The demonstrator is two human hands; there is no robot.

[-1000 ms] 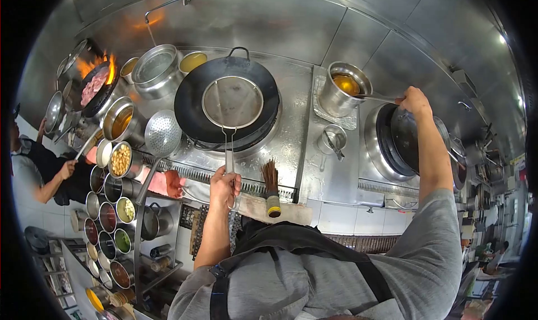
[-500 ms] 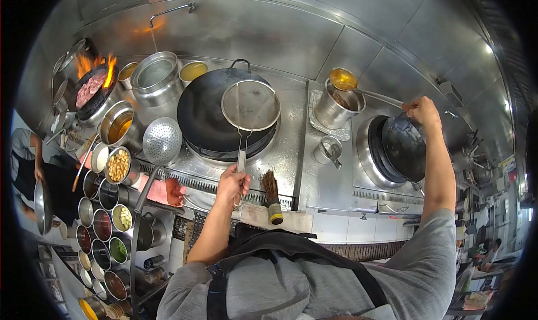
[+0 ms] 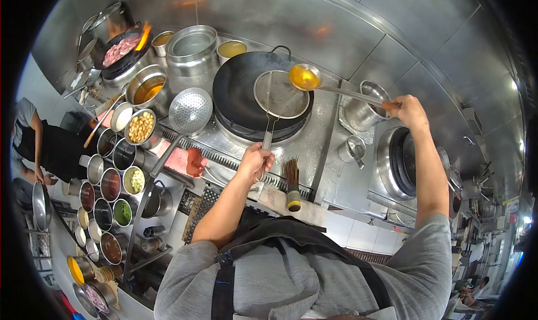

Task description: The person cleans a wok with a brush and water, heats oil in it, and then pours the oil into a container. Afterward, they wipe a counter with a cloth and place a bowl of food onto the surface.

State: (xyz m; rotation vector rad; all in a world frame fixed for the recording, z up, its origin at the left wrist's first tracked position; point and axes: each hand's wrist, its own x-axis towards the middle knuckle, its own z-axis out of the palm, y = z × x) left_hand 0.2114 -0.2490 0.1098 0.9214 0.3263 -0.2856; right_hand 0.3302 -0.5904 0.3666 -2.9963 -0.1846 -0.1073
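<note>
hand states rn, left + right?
Left hand: closed, holding the wire strainer by its handle.
Right hand: closed, holding the ladle by its handle, golden liquid in the bowl.

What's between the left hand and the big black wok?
In the head view, the strainer's handle runs from the left hand towards the black wok, above the steel stovetop.

No text, label, brand, number or sign can be read in the head view.
</note>
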